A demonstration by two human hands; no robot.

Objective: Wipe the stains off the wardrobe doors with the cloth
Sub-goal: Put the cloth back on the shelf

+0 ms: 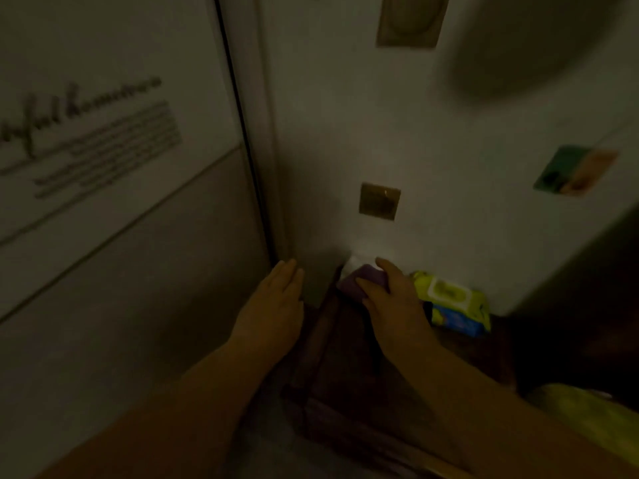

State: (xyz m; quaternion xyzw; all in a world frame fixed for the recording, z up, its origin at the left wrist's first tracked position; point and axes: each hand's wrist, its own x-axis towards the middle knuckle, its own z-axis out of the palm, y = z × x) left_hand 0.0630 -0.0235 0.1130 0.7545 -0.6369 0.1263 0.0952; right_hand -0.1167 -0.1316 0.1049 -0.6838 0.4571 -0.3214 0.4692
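Cloth [359, 285] gripped by right hand [394, 305], fingers curled round it, atop dark cabinet [332, 357], probably pickup for wiping; left hand [276, 299] flat, fingers straight, near wardrobe door [121, 271].

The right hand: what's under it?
A soft purple cloth lies under the right hand, gripped by its fingers, above a dark wooden cabinet top. The palm covers the cloth's rear part.

Two bare forearms reach forward and down, side by side.
The left hand [276, 299] lies flat, fingers straight and together, pointing ahead. The right hand [392, 305], knuckles up, curls its thumb and fingers round a folded purple cloth [363, 283].
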